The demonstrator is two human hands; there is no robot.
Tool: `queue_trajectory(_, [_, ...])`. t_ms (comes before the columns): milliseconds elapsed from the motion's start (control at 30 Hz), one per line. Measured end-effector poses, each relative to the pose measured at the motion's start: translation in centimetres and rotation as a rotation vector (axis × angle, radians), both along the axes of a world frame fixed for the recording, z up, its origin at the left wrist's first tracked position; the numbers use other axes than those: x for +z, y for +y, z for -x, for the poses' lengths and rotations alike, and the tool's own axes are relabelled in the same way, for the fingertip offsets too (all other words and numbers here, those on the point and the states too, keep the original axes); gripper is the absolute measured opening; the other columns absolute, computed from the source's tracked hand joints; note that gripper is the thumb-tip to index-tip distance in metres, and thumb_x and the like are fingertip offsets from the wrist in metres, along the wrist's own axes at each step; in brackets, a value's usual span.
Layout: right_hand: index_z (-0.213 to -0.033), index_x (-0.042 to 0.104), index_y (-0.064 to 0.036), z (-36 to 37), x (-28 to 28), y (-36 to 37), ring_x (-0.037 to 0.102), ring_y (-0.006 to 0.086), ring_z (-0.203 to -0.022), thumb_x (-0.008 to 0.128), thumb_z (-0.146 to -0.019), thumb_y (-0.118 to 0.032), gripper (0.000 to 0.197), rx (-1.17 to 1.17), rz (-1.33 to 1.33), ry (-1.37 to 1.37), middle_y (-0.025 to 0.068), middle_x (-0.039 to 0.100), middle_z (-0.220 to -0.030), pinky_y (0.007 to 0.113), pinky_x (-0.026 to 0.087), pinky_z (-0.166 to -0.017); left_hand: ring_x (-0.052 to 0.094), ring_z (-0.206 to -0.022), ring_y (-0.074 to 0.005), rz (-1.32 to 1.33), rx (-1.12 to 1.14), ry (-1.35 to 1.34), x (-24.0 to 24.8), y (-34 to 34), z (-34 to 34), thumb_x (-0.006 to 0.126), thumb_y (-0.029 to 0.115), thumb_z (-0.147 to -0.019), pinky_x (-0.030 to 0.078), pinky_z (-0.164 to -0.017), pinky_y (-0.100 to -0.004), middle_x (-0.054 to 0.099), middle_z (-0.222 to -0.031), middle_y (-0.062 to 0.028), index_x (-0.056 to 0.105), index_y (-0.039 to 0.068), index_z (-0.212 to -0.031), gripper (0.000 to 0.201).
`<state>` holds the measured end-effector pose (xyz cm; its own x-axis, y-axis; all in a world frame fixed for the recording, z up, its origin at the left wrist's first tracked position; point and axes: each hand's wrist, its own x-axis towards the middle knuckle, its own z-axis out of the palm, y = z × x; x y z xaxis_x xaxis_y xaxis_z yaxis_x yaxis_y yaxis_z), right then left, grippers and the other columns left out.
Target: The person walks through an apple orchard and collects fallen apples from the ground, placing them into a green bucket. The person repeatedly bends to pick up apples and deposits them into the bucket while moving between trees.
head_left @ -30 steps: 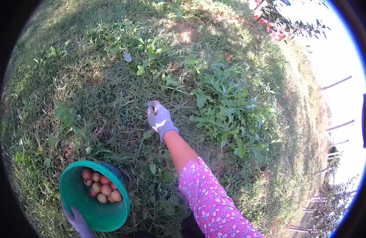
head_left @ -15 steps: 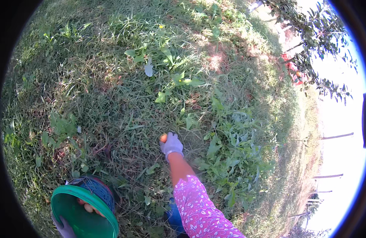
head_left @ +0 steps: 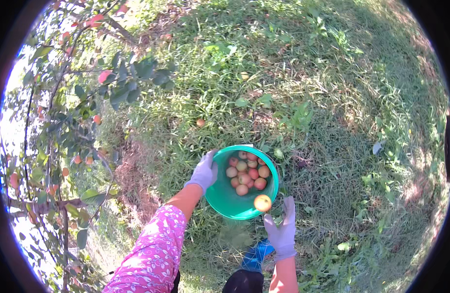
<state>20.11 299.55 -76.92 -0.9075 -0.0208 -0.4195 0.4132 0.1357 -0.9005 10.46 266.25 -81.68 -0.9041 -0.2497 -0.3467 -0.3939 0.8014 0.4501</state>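
At the far left, a tree (head_left: 64,127) with dark leaves and small reddish fruit is seen, its branches bent by the lens. Further right, the left hand (head_left: 204,172), in a pale glove below a pink patterned sleeve (head_left: 154,254), is closed over the left rim of a green bucket (head_left: 225,201). The bucket is held above the grass (head_left: 332,97), and about 10 red and yellow apples (head_left: 247,172) are heaped in it. 1 more apple (head_left: 262,202) is seen at the bucket's near rim, just above the right hand (head_left: 282,229). That gloved hand is opened flat, fingers spread, and is clamped on nothing; whether the apple is touched by it cannot be told. A lone apple (head_left: 200,122) is left lying in the grass beyond the bucket.
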Motion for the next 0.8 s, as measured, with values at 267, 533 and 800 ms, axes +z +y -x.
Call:
queue_trajectory(267, [-0.153, 0.042, -0.0047, -4.4, -12.8, -0.6, 0.063, 0.0306, -0.124, 0.068, -0.100, -0.025, 0.063, -0.100, 0.363, -0.647, 0.0154, 0.058, -0.144, 0.048, 0.053, -0.105, 0.060, -0.126, -0.0477, 0.043, 0.001, -0.179, 2.6, 3.5, -3.2, 0.054, 0.012, -0.098, 0.051, -0.103, -0.0555, 0.055, -0.145, -0.0267, 0.036, 0.021, -0.161, 0.066])
queue_trajectory(533, [-0.150, 0.050, -0.0182, -0.1, -10.2, -0.7, 0.067, 0.0249, -0.109, 0.067, -0.098, -0.028, 0.056, -0.264, 0.277, -0.909, 0.0076, 0.064, -0.133, 0.045, 0.062, -0.084, 0.057, -0.132, -0.0448, 0.030, 0.041, -0.326, 6.0, 5.9, -0.6, 0.060, 0.020, -0.097, 0.050, -0.104, -0.0580, 0.052, -0.149, -0.0214, 0.032, 0.022, -0.163, 0.072])
queue_trajectory(800, [-0.136, 0.060, -0.0030, 9.4, 2.4, 0.7, 0.072, 0.0246, -0.099, 0.061, -0.098, -0.024, 0.043, 0.054, 0.153, -0.764, 0.0105, 0.071, -0.119, 0.040, 0.065, -0.079, 0.067, -0.121, -0.0363, -0.582, 0.196, -0.329, 9.2, -1.2, 6.2, 0.067, 0.033, -0.099, 0.052, -0.106, -0.0439, 0.069, -0.130, -0.0211, 0.052, 0.014, -0.152, 0.059])
